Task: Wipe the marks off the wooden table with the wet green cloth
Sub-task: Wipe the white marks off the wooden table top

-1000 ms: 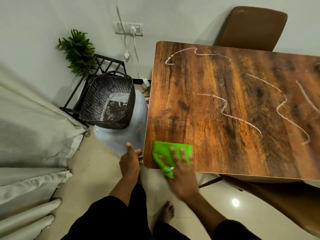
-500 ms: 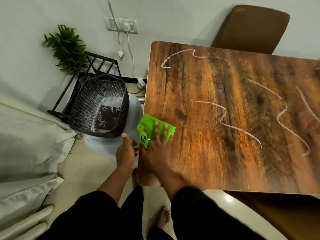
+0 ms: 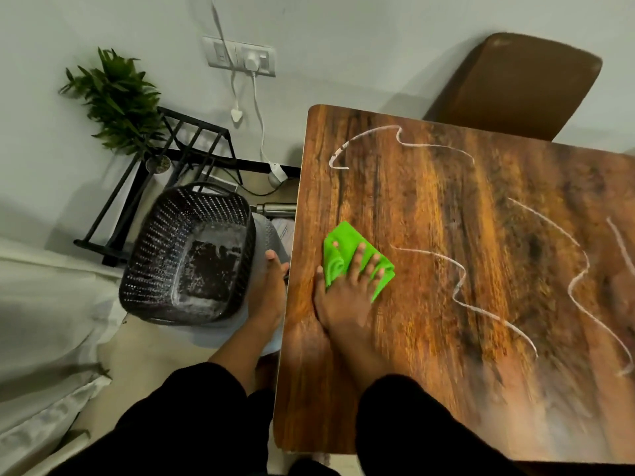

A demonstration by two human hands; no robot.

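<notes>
The wooden table [image 3: 429, 355] fills the right half of the view and carries several white wavy chalk marks [image 3: 460, 283]. A folded green cloth [image 3: 338, 250] lies on the table near its left edge. My right hand [image 3: 347, 297] presses flat on the cloth with the fingers spread over it, just left of the middle mark. My left hand [image 3: 271, 286] rests against the table's left edge, off the top, holding nothing.
A dark perforated basket [image 3: 187, 252] sits on a pale round stool left of the table. Behind it stand a black metal rack [image 3: 178, 156] and a potted plant [image 3: 120, 101]. A brown chair back [image 3: 522, 84] rises beyond the table. White fabric [image 3: 44, 304] lies at the left.
My right hand has slid the green cloth from the table's near left corner farther onto the top, away from me and to the right. My left hand stays by the table edge.
</notes>
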